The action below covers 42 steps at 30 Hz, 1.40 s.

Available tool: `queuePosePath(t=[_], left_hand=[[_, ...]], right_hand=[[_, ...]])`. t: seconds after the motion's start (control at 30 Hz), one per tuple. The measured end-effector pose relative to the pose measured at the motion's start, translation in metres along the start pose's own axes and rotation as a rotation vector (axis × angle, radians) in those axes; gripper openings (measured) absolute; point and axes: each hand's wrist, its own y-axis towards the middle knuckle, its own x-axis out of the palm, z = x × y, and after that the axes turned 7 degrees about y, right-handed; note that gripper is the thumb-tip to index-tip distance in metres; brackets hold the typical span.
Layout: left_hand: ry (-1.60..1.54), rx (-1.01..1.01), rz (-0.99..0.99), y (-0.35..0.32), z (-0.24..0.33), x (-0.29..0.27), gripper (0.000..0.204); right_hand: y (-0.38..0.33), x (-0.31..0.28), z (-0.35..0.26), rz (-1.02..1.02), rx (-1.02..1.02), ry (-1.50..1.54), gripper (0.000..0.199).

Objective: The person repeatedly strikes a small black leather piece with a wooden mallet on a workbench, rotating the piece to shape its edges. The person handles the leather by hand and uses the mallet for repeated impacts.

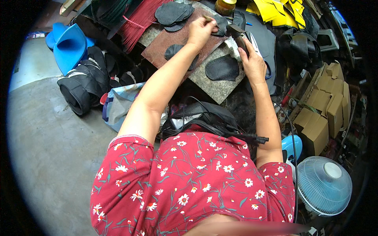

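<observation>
- Nearest: one black pad (222,67) lies flat on the grey slab (220,89).
- Right hand (254,66) wrapped around a hammer (241,41), its head beside a black piece (220,26).
- Left hand (200,33) pinching something small, which I can't identify, at that piece.
- Farthest: stacked pads (173,15) by the brown board (157,51).
- Progress: one piece apparently underway; I can't tell whether the others are finished or waiting.

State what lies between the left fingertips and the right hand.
In the head view, a black piece and the hammer's dark head lie between them.
</observation>
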Motion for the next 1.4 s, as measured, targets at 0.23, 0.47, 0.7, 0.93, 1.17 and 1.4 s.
queuePosePath(t=[0.23,0.47,0.7,0.93,1.17,1.4], left_hand=[[0.284,0.116,-0.086,0.001,-0.003,-0.003,0.011],[0.209,0.095,-0.127,0.005,-0.003,-0.005,0.014],[0.602,0.369,-0.144,0.006,0.009,-0.003,0.015],[0.777,0.674,-0.163,0.005,0.016,0.007,0.014],[0.645,0.544,-0.086,0.003,0.012,0.004,0.012],[-0.088,-0.041,-0.024,0.003,0.005,0.003,0.013]], right_hand=[[0.003,-0.005,0.005,-0.004,0.006,0.064,0.043],[0.006,-0.003,0.009,0.012,-0.004,0.113,0.044],[0.007,-0.022,-0.009,0.006,0.094,0.362,0.042],[-0.008,-0.049,-0.029,0.363,-0.434,0.859,0.041],[0.001,-0.027,-0.008,0.084,-0.034,0.094,0.043],[0.002,-0.008,-0.009,-0.031,-0.011,-0.052,0.042]])
